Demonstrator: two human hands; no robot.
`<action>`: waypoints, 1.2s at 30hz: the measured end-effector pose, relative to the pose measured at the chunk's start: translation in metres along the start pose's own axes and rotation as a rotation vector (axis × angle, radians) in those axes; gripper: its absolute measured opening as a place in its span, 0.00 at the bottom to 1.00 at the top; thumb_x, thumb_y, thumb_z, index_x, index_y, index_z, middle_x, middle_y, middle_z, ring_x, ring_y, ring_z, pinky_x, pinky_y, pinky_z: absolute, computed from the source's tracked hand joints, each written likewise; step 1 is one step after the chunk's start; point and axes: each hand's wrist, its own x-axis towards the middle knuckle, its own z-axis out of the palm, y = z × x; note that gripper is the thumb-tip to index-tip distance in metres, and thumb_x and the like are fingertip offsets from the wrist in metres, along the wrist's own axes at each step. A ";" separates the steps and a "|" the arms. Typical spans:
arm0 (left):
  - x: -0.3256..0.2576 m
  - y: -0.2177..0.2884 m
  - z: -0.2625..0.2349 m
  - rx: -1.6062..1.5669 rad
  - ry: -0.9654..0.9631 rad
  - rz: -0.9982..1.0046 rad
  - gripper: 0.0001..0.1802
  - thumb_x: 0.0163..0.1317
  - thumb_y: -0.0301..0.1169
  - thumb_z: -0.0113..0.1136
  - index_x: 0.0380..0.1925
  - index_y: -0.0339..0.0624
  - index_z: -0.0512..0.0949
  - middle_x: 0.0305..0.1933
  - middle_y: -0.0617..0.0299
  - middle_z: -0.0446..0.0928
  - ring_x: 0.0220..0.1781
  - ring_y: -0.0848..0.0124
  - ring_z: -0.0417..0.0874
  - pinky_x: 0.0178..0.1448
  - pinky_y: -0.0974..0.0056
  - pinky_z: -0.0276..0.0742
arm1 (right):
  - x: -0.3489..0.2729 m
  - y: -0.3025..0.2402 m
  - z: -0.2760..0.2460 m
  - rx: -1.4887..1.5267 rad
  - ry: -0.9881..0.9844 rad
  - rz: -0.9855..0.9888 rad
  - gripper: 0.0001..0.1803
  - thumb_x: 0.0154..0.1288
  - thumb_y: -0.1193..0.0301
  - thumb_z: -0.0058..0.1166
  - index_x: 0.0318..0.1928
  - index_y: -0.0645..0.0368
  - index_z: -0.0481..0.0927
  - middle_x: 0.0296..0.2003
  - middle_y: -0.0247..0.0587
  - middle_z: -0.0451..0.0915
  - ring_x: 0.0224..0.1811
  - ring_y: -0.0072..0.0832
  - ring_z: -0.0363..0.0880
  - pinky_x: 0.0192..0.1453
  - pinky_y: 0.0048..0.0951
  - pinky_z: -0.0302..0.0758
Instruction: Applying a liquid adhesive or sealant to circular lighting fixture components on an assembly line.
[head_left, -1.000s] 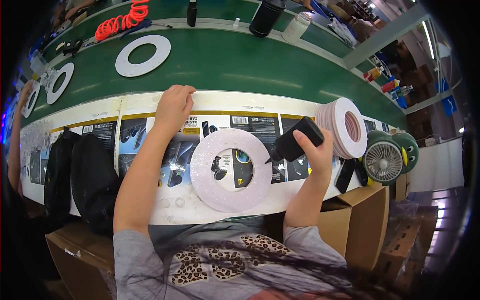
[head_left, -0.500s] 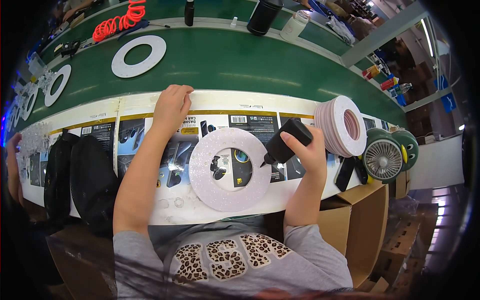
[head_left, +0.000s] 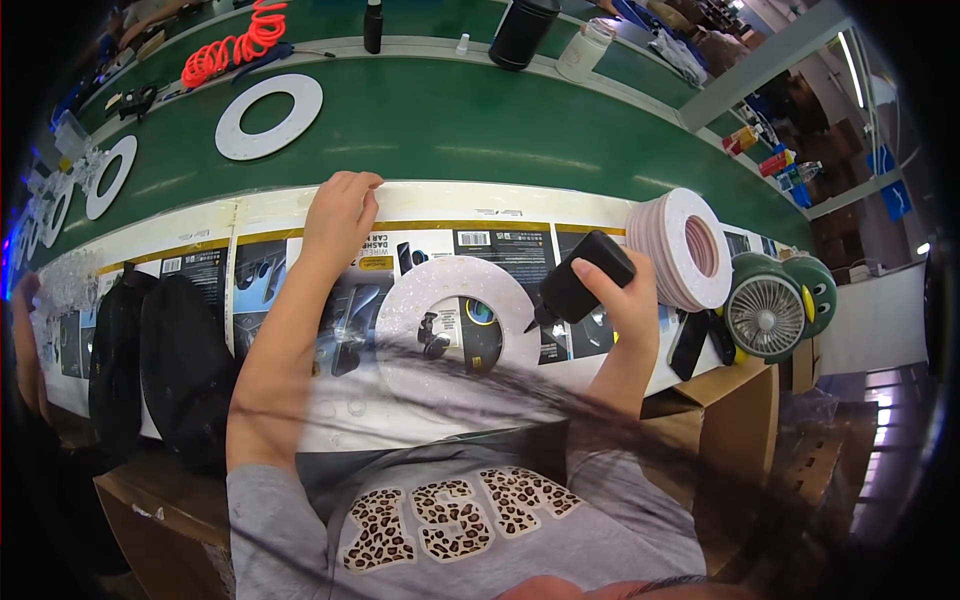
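A pale pink-white flat ring point(head_left: 440, 335) lies on printed cardboard sheets point(head_left: 300, 290) at the near edge of the bench. My right hand point(head_left: 625, 300) grips a black squeeze bottle point(head_left: 583, 278), tilted with its nozzle pointing down at the ring's right rim. My left hand point(head_left: 342, 210) rests, fingers curled, on the far edge of the cardboard, beside the green belt point(head_left: 480, 125). Strands of my hair hang across the lower part of the view.
A stack of white rings point(head_left: 685, 248) stands on edge at the right, next to a small green fan point(head_left: 765, 310). More white rings point(head_left: 268, 115) lie on the belt. Black bags point(head_left: 160, 365) sit at left; cardboard boxes point(head_left: 740, 420) stand below the bench.
My right hand has tipped the black bottle further down toward the ring's right rim. My left hand has stayed on the cardboard's far edge. My head has shifted slightly; hair now crosses the view.
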 end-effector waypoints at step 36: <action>0.007 0.009 -0.010 -0.026 -0.015 0.000 0.08 0.57 0.23 0.53 0.36 0.38 0.77 0.38 0.54 0.79 0.45 0.56 0.78 0.51 0.56 0.72 | 0.023 0.035 -0.030 0.003 0.087 0.337 0.20 0.52 0.59 0.65 0.36 0.62 0.79 0.25 0.31 0.76 0.25 0.18 0.72 0.29 0.21 0.67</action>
